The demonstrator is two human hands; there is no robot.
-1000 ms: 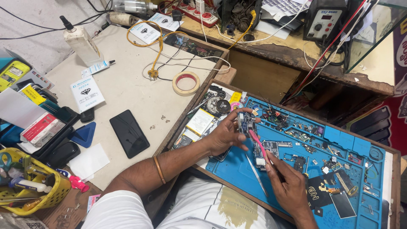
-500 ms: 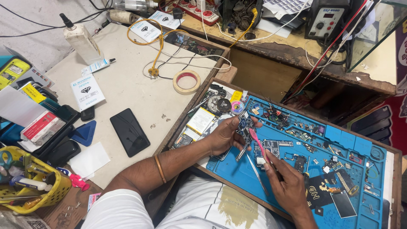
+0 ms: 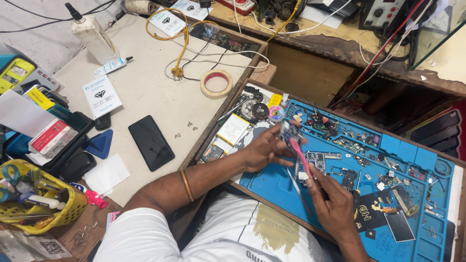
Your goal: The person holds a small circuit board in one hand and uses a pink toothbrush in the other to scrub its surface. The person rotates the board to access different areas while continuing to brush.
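Blue mat [image 3: 412, 160] across the right of the bench, littered with small phone parts and chips. Over its left part, left hand [image 3: 264, 148] with fingers closed round a small circuit board [image 3: 290, 132], held up off the mat and tilted toward the camera. Bangle [image 3: 186, 185] on that forearm. Right hand [image 3: 335, 206] lower and nearer the body, fingers pinched shut on a pink-handled tool [image 3: 300, 154], its tip up against the board; tweezers [image 3: 297, 187] slanting just beside the same hand, whether gripped by it or lying on the mat hard to tell. Second bare board [image 3: 318, 159] flat on the mat just below the held one. At the mat's upper left, a solder spool [image 3: 276, 114], a yellow part [image 3: 274, 100] and a flat battery [image 3: 233, 129]. Left of the mat, on the pale tabletop [image 3: 145, 92]: black phone [image 3: 151, 142] face down, tape ring [image 3: 216, 83], yellow cable [image 3: 180, 48], white bottle [image 3: 90, 34] with a black nozzle, blue triangular pick [image 3: 100, 144]. Yellow basket [image 3: 73, 204] of tools at the far left edge. White shirt [image 3: 218, 233] at the bottom.
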